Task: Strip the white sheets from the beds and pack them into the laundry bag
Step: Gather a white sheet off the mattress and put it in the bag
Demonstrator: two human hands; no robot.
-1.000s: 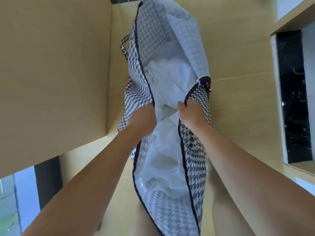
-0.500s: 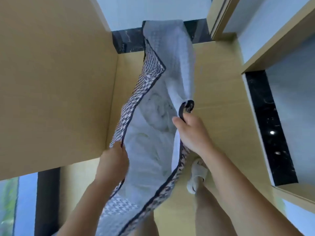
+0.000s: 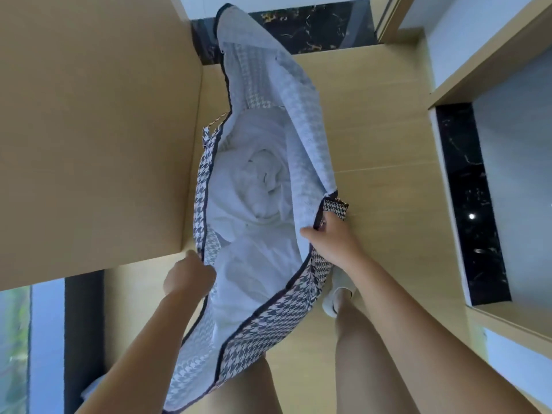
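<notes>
A houndstooth laundry bag (image 3: 268, 318) with dark trim hangs open in front of me over the wooden floor. White sheets (image 3: 257, 204) lie bundled inside it, rolled and crumpled. My left hand (image 3: 189, 277) grips the bag's left rim near the wooden panel. My right hand (image 3: 331, 237) grips the right rim just below a houndstooth handle tab. The bag's pale inner lining shows along the far side. No bed is in view.
A tall wooden panel (image 3: 98, 130) stands close on the left. The wooden floor (image 3: 382, 144) runs ahead to a black marble strip (image 3: 310, 31). Wooden shelving with a black marble face (image 3: 469, 204) is on the right. My legs and a white shoe (image 3: 339, 294) are below the bag.
The bag's mouth has been pulled wider, my hands moving apart on the rims. The view has tilted up, showing more of the far floor and the rolled sheets inside.
</notes>
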